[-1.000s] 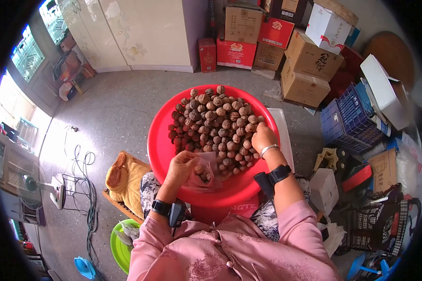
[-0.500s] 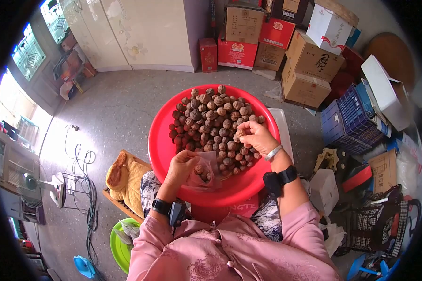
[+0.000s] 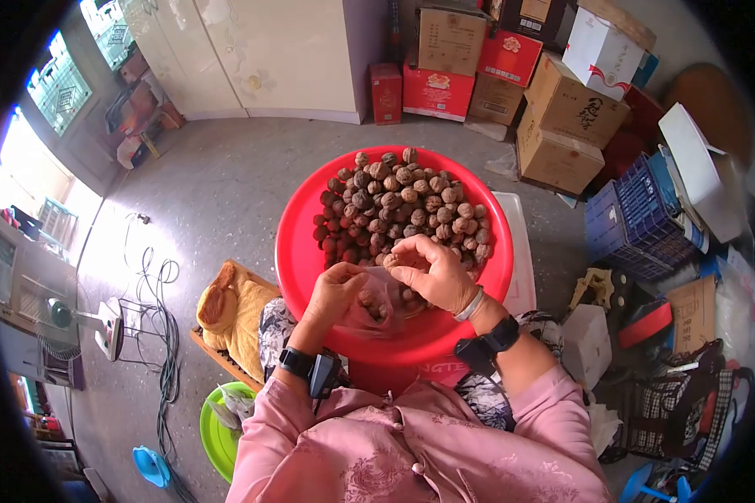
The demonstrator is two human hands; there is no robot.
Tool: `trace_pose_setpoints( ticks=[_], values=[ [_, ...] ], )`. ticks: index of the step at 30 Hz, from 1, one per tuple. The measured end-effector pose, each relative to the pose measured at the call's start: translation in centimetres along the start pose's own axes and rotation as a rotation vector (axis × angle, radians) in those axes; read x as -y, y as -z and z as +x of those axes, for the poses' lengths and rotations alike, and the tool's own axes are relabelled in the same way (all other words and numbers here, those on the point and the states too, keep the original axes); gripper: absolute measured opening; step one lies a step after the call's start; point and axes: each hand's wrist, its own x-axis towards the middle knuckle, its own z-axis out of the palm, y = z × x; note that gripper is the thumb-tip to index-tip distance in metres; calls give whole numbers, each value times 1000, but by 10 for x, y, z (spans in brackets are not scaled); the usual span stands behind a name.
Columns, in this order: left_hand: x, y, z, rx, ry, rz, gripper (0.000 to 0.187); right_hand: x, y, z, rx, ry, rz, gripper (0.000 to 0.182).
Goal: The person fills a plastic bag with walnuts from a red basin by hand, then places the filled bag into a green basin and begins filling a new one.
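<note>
A wide red basin (image 3: 298, 243) in front of me holds a heap of brown walnuts (image 3: 394, 197). My left hand (image 3: 335, 292) pinches the rim of a clear plastic bag (image 3: 379, 314) over the near side of the basin. A few walnuts show through the bag's film. Just right of the bag mouth, my right hand (image 3: 436, 272) grips a walnut (image 3: 390, 261) between thumb and fingers, partly hidden by them. Both wrists wear dark straps with small black devices.
Stacked cardboard boxes (image 3: 562, 126) stand at the back right, near a blue crate (image 3: 637, 218). On the left are a yellow cloth (image 3: 235, 318), a green basin (image 3: 214, 436), cables (image 3: 166, 360) and a fan (image 3: 101, 323). A checkered bag (image 3: 671, 402) lies on the right.
My right hand has moved left and toward me with the walnut, from the heap to the bag's mouth. My left hand keeps hold of the bag. The whole view has shifted slightly.
</note>
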Motion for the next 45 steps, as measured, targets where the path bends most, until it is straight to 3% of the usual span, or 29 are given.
trace_pose_setpoints(
  ticks=[4, 5, 10, 15, 16, 23, 29, 39, 41, 45],
  values=[
    [-12, -1, -5, 27, 65, -43, 15, -6, -6, 1, 108, 160, -178, 27],
    [-16, -1, -6, 34, 97, -58, 15, -4, -6, -1, 138, 108, -252, 27],
    [-5, -1, -2, 11, 70, -36, 14, -40, 13, 13, -148, 53, -489, 20],
    [2, 0, 1, 19, 33, -22, 13, -57, 55, 25, -410, 69, -1025, 23],
    [4, -1, 2, 6, 20, -10, 12, -60, 59, 26, -424, -29, -1041, 25],
    [-5, 0, -3, 24, 56, -38, 12, -73, 69, 30, -390, -133, -1165, 31],
    [-2, 0, -1, 25, 25, -17, 13, -83, 68, 33, -421, -81, -1222, 27],
    [10, 0, 3, 22, -59, -37, 13, -93, 76, 34, -473, -132, -860, 30],
    [0, 0, -1, 13, 25, -9, 13, -103, 81, 37, -432, -174, -595, 33],
    [4, 0, 1, 19, 8, -12, 13, -124, 88, 41, -369, -169, -317, 34]
  ],
)
